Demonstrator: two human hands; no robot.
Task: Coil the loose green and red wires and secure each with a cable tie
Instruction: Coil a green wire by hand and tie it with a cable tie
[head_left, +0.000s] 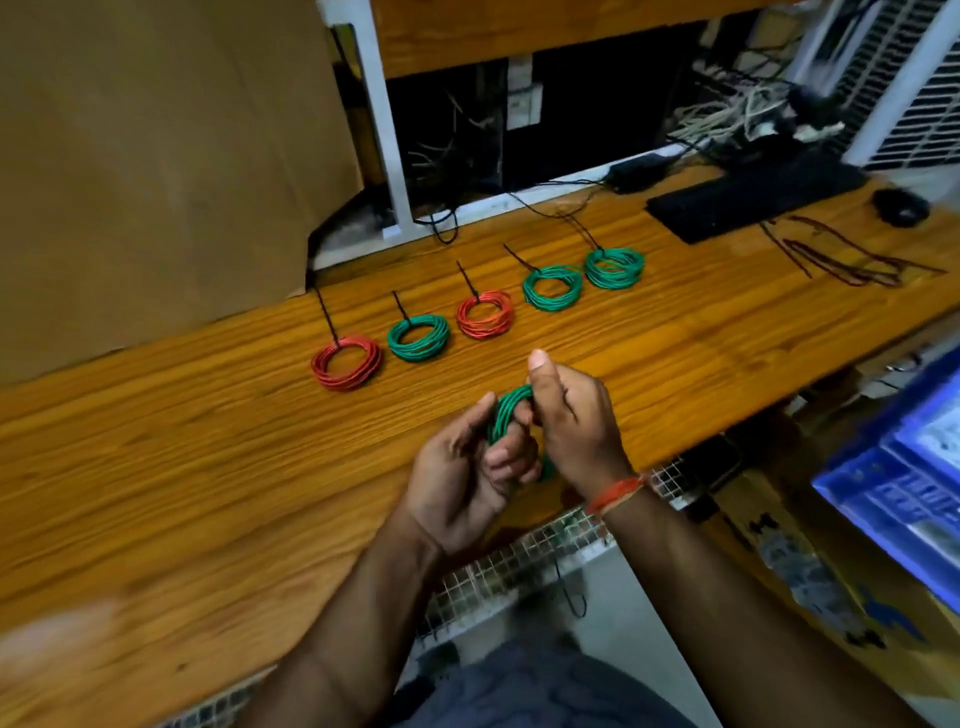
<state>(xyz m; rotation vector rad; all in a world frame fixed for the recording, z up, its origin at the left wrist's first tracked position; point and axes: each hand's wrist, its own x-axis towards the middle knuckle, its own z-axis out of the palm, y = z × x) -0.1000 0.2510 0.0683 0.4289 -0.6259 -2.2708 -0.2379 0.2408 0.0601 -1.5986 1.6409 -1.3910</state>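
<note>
Green wire coil (506, 415), held upright between both hands just above the near edge of the wooden desk (208, 441), is the sixth bundle in hand at this workstation. The left hand (462, 478) grips the lower part of the coil, its fingers (501, 460) curled round the strands and the thumb laid against the outer turns, seemingly to keep the loops from springing apart. The right hand (571, 426) closes on the top of the coil with the thumb raised, its fingers tucked behind the wire and mostly hidden; it appears to be working something small there, but whether a cable tie is already threaded on cannot be told. An orange thread band (618, 491) circles the right wrist. Behind the hands, five finished coils lie in a diagonal row on the desk, spaced apart as if laid out in order of completion: a red coil (345, 362) at the left, a green coil (418, 338), a second red coil (485, 314), then two more green coils (552, 287) and (614, 267), which touch. Each carries a black cable tie (326, 317) whose tail points away from the person. Loose dark red wires (852, 260) wait farther right, near a black keyboard (753, 200) and mouse (900, 206). A blue crate (904, 488) stands at the right edge.
</note>
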